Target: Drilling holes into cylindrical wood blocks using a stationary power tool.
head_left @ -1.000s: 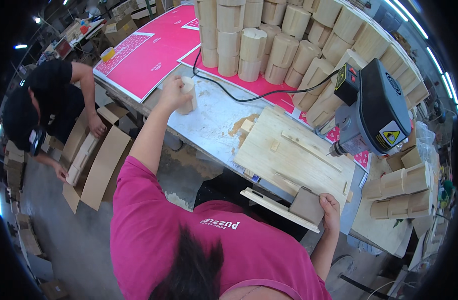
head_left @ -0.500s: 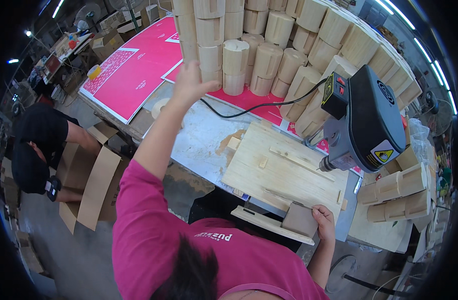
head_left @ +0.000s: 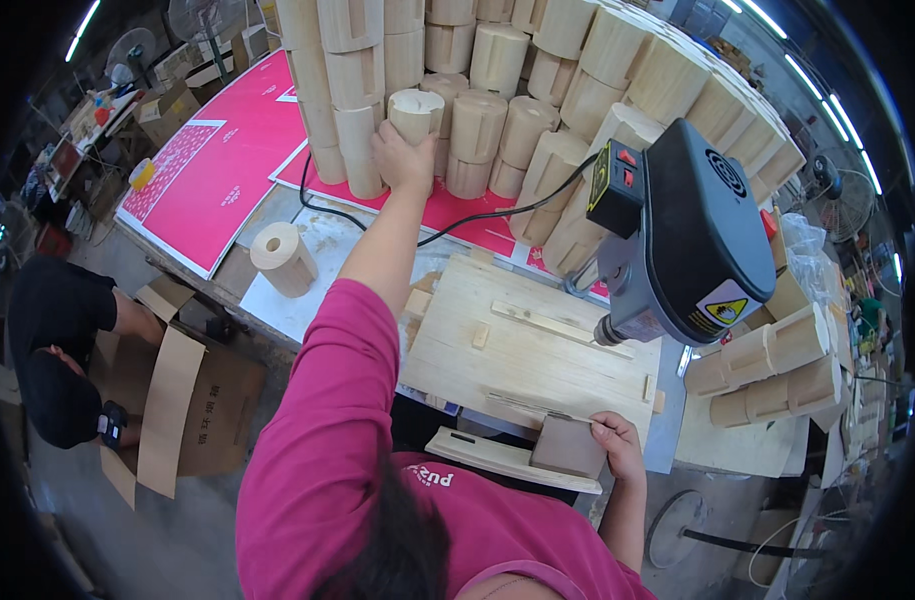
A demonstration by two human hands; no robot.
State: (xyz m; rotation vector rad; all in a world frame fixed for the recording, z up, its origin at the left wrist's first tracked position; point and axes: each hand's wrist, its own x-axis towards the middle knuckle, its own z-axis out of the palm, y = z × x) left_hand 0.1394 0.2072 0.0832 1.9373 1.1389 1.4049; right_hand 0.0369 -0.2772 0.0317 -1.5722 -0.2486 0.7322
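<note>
My left hand (head_left: 402, 158) reaches out to the stacks, its fingers wrapped round a pale wooden cylinder (head_left: 415, 108) that stands at the front of the rows. The hand covers the cylinder's lower part. Near the front edge of the wooden board (head_left: 447, 330), my right hand (head_left: 619, 445) grips the edge of a flat, square, grey-brown piece (head_left: 567, 448), thumb on top. Beneath that piece lies a long, slightly curved wooden strip (head_left: 477, 453) with a dark slot. A lone wooden cylinder (head_left: 283, 262) with a hole in its top stands left of my left forearm.
A grey-black drill press (head_left: 692, 240) overhangs the board's right side, its black cable (head_left: 477, 215) crossing the table. Many wooden cylinders (head_left: 607, 45) are stacked behind. More cylinders (head_left: 767, 360) lie at right. At left, another person (head_left: 57, 350) bends over an open cardboard box (head_left: 212, 410).
My left hand has moved right from beside the front stacks and closed round a cylinder. The view has shifted, and the lone cylinder at left is now uncovered. My right hand keeps its hold.
</note>
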